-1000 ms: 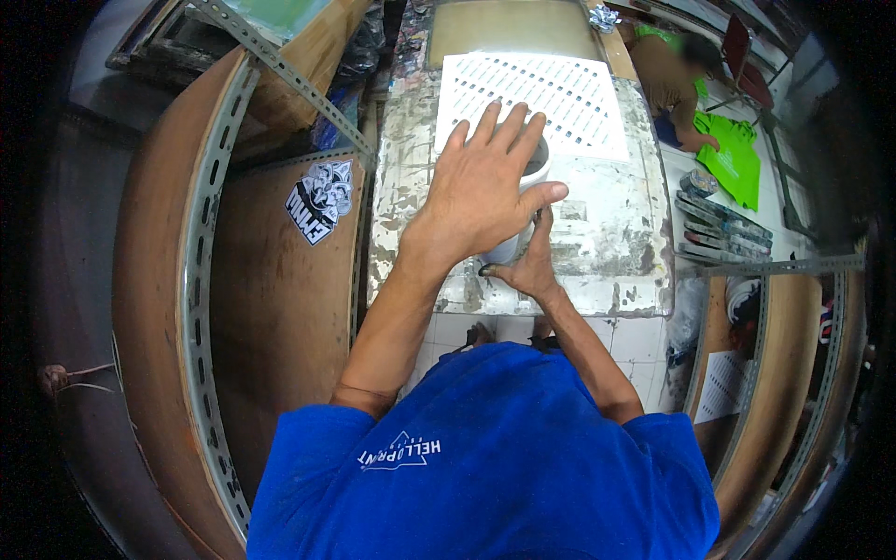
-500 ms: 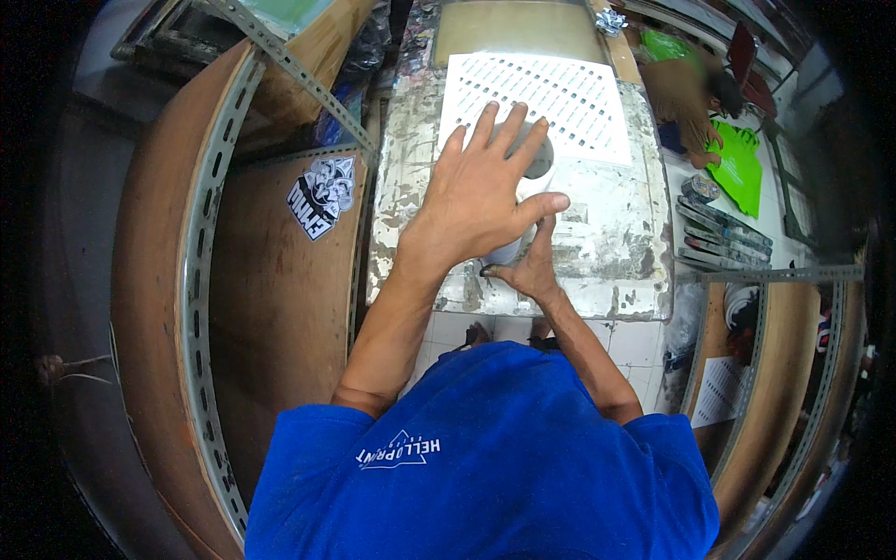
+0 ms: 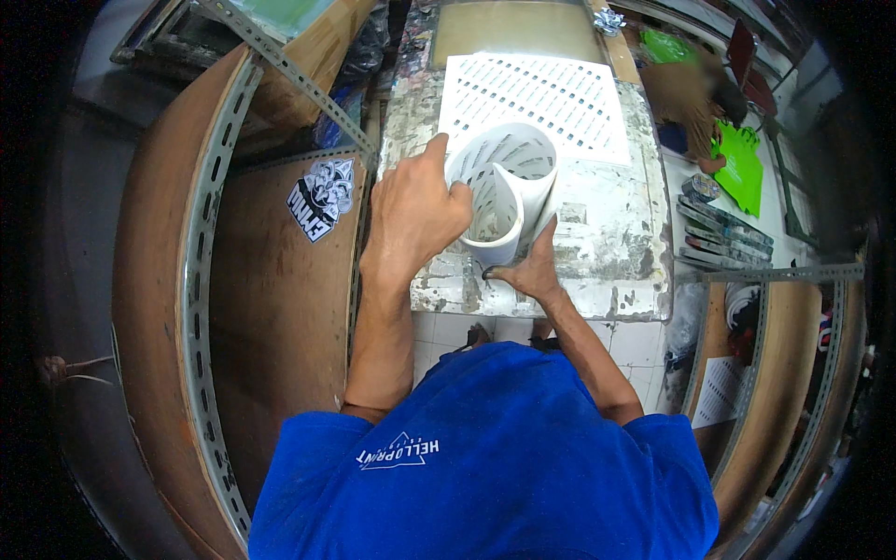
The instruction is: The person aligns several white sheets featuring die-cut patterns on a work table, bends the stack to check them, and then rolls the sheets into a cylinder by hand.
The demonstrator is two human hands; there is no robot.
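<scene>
We see a curled printed sheet (image 3: 534, 191) standing on end on the near half of the paint-worn tabletop (image 3: 607, 247), between the two hands, its open top facing up. The left hand (image 3: 417, 207) is at the roll's left rim, fingers bent and thumb laid toward the edge; we cannot tell whether that grip pinches the paper or only rests against it. The right hand (image 3: 532, 269) has its grip spread, thumb and fingers apart, cupped low around the near right side of the roll.

As far as we can judge, the curling is partly done. The paper has been brought round into a loose shape, but we see one edge turning inward and a wide hollow inside, so it does not yet make an even, tight tube. Just beyond it, a flat printed sheet (image 3: 532, 105) lies unrolled, covered in small repeated marks, and a pale yellow framed panel (image 3: 518, 33) sits past that at the far end.

Off to the right, a co-worker (image 3: 679, 98) is down by the floor, reaching to a bright green garment (image 3: 740, 170).
</scene>
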